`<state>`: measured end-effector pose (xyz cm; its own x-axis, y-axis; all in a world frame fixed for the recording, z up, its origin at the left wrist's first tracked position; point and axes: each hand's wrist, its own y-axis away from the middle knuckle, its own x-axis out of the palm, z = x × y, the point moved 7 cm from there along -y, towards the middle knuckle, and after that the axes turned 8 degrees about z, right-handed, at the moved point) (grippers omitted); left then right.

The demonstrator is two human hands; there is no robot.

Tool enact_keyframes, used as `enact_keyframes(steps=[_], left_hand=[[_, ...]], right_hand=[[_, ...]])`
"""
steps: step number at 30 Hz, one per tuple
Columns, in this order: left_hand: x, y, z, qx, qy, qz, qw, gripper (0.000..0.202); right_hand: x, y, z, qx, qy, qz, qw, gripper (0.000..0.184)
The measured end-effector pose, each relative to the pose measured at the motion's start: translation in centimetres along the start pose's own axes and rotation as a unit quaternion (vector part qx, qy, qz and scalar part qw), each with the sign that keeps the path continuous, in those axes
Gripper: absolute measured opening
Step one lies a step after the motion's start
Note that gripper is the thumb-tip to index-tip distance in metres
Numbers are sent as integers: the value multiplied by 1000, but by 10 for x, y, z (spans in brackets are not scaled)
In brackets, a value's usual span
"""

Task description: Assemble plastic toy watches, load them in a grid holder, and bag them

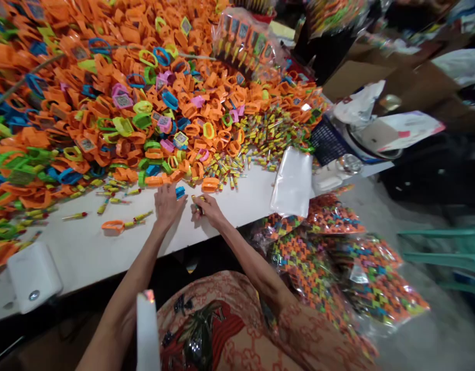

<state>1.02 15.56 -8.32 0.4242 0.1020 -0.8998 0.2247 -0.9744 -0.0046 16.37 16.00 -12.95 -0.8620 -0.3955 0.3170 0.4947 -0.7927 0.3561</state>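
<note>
My left hand (168,205) is at the front of the heap, its fingers bent around a small blue plastic toy watch (180,192) that shows between thumb and forefinger. Just to the right, my right hand (209,210) is closed on small yellow sticks (199,198) with dark ends; how many is hidden by the fingers. An orange toy watch (210,184) lies just beyond the right hand. Another orange watch (113,228) rests on the white table (81,245) to the left, with yellow sticks (139,218) beside it.
A large heap of mostly orange toy watches (117,118) covers the back. Yellow sticks (268,131) are piled right of centre. Clear plastic bags (292,181) lie at the table's right, near a blue basket (328,141). Filled bags (361,273) sit below. A white device (34,278) lies left.
</note>
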Motion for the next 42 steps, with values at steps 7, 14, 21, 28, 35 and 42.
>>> enact_keyframes(steps=[7,14,21,28,35,42], left_hand=[[15,2,-3,63,103,36,992,16],[1,40,0,84,169,49,981,24],[-6,51,-7,152,80,68,983,19],[-12,66,-11,215,10,33,976,24],[-11,85,-18,303,-75,31,950,13],[-3,109,-10,340,-103,92,930,18]], right_hand=[[-14,6,21,-68,108,-15,992,44],[1,21,42,-65,153,79,983,45],[10,32,50,-44,177,134,974,45],[16,35,51,-39,228,171,958,44],[22,34,44,-13,276,252,927,37],[33,28,14,81,258,387,881,35]])
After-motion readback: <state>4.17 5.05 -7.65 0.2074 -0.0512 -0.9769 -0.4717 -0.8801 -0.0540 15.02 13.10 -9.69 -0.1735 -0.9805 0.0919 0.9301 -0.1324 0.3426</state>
